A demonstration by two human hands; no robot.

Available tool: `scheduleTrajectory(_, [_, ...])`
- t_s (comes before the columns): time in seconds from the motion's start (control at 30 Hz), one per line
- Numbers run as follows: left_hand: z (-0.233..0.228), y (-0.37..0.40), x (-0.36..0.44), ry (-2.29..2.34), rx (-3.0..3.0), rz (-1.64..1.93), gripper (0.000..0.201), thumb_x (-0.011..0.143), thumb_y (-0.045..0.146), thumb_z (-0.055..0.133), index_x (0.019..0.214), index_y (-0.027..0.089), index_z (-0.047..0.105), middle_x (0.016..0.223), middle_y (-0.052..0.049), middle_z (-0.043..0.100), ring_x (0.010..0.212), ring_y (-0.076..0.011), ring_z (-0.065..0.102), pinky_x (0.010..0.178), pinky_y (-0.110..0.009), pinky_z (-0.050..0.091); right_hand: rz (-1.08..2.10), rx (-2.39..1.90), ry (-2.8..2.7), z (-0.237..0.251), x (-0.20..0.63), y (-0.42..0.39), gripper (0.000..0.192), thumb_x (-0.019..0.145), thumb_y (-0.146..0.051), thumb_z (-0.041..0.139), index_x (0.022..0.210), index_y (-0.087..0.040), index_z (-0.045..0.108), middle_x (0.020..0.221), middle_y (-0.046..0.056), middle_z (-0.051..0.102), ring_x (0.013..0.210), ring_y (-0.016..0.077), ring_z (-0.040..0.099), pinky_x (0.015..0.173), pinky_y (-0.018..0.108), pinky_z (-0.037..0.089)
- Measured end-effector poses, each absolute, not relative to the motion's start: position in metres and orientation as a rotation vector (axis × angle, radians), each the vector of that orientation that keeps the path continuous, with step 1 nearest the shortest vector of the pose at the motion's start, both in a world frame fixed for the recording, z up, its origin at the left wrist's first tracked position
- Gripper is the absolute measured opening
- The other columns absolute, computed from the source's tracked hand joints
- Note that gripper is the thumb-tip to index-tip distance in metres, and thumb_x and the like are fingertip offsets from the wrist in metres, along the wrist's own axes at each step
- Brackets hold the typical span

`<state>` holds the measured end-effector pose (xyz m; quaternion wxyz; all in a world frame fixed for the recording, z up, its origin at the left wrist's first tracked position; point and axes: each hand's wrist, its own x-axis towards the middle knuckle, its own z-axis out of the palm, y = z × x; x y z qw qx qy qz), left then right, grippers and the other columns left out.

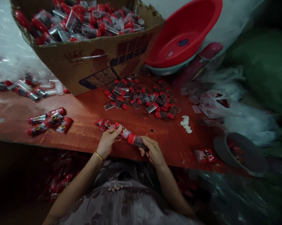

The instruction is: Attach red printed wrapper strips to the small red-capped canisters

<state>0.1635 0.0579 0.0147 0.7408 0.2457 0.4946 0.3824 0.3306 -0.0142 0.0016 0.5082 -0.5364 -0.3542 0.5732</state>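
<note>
Both hands on one red-capped tube at the near table edge.

Left hand (107,141) pinches a clear sleeve (122,131), right hand (152,151) grips the tube (136,140), both at 6 o'clock. A tube pile (141,98) sits at 12, the box (89,53) at 11, the red basin (183,34) at 1 o'clock.

Red basin (185,34) beside cardboard box (89,59)
</note>
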Motion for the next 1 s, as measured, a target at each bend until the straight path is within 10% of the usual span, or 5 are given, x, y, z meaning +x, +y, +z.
scheduleTrajectory(1.0, [0.012, 0.043, 0.173, 0.918, 0.708, 1.029, 0.029, 0.055, 0.028, 0.08, 0.08, 0.016, 0.071, 0.083, -0.002, 0.072, 0.077, -0.0138, 0.064, 0.078, -0.025, 0.048, 1.1, -1.333, -0.95, -0.006, 0.299, -0.012, 0.034, 0.087, -0.048, 0.043, 0.089, -0.018, 0.058, 0.052, -0.006, 0.044, 0.042, 0.0066, 0.039, 0.038, 0.018, 0.03])
